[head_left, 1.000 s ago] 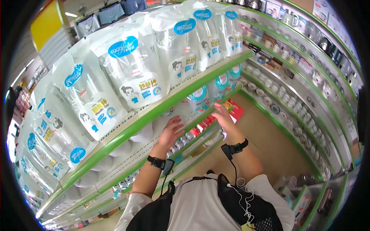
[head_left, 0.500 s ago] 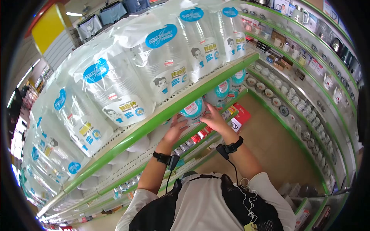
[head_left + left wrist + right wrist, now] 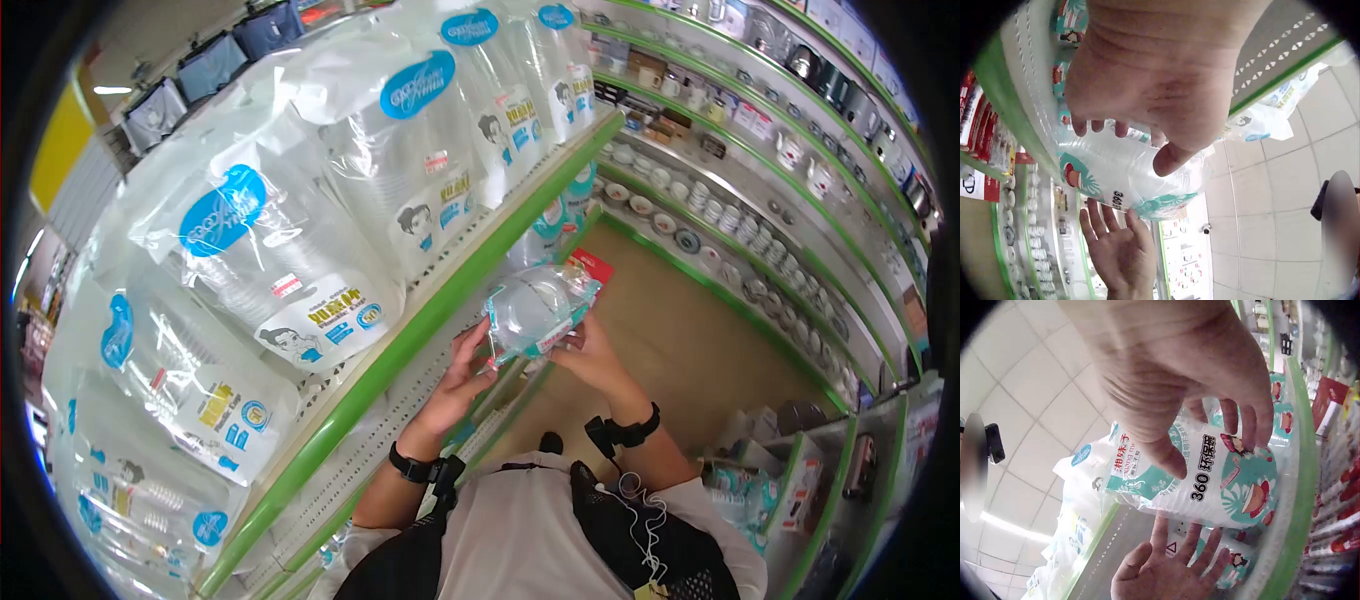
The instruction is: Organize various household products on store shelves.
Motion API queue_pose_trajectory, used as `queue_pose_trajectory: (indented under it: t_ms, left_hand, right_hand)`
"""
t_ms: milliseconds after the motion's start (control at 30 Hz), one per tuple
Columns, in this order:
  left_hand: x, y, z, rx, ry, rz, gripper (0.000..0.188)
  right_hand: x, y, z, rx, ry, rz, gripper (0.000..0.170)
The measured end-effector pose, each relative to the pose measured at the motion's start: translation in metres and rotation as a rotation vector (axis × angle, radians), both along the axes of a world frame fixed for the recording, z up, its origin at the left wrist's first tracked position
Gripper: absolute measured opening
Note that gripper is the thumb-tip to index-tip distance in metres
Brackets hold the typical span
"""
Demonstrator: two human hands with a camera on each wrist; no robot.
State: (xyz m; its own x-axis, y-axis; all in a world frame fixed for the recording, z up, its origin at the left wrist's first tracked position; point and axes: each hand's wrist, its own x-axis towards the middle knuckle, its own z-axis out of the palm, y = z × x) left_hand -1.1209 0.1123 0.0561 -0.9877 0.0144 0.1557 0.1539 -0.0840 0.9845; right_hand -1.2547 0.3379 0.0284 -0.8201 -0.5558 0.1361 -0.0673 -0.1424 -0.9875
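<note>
A clear bag of plastic bowls with teal print (image 3: 540, 312) is held between both hands in front of the shelf. My left hand (image 3: 458, 385) grips its left end; the left wrist view shows that hand (image 3: 1154, 87) with its thumb across the bag (image 3: 1129, 172) and fingers reaching over its far side. My right hand (image 3: 597, 362) holds the right end from below. In the right wrist view the thumb of my right hand (image 3: 1179, 381) lies on the bag's printed side (image 3: 1210, 475), its fingers over the top edge.
Large bags of plastic cups (image 3: 310, 270) line the upper shelf, behind its green edge (image 3: 400, 350). More teal-printed packs (image 3: 545, 225) stand on the shelf below. Shelves of bowls and kettles (image 3: 740, 220) run along the right, across the floor (image 3: 680, 320).
Both hands have closed on the teal-printed bag and drawn it off the lower shelf towards the body. The bag has tilted over, and the head view has shifted.
</note>
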Motion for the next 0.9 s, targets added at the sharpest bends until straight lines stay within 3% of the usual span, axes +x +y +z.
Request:
queue_pose_trajectory:
  t_ms: [33,100,133,200,267,300,367,533,633,900]
  left_hand:
    - [0.001,0.001,-0.006,0.024,-0.019,-0.033,0.076]
    - [-0.007,0.002,-0.019,0.042,-0.078,-0.131,0.078]
    - [-0.013,0.009,-0.024,0.206,-0.172,-0.162,0.078]
    - [-0.03,0.006,-0.048,0.223,-0.229,-0.223,0.076]
    - [-0.038,0.026,-0.032,0.277,-0.177,-0.346,0.076]
    - [-0.043,0.05,-0.026,0.277,-0.21,-0.457,0.076]
    - [-0.057,0.084,-0.011,0.197,-0.195,-0.404,0.08]
    - [-0.088,0.203,-0.005,0.184,-0.182,-0.736,0.076]
    - [-0.102,0.283,-0.021,0.115,-0.136,-0.852,0.072]
    - [-0.092,0.499,-0.052,0.012,-0.342,-1.193,0.067]
  right_hand:
    - [0.009,0.006,-0.006,0.024,-0.019,-0.033,0.097]
    - [0.018,0.021,-0.015,0.005,0.198,-0.178,0.098]
    - [0.025,0.031,-0.009,0.029,0.255,-0.225,0.095]
    - [0.04,0.048,0.014,0.203,0.413,-0.347,0.089]
    - [0.064,0.068,0.031,0.227,0.179,-0.374,0.086]
    - [0.076,0.086,0.034,0.248,0.15,-0.484,0.086]
    - [0.081,0.117,0.036,0.322,0.167,-0.506,0.081]
    - [0.133,0.221,0.045,0.295,0.113,-0.734,0.072]
    - [0.167,0.279,0.046,0.297,0.05,-0.886,0.065]
    - [0.257,0.408,0.013,0.353,-0.118,-1.333,0.058]
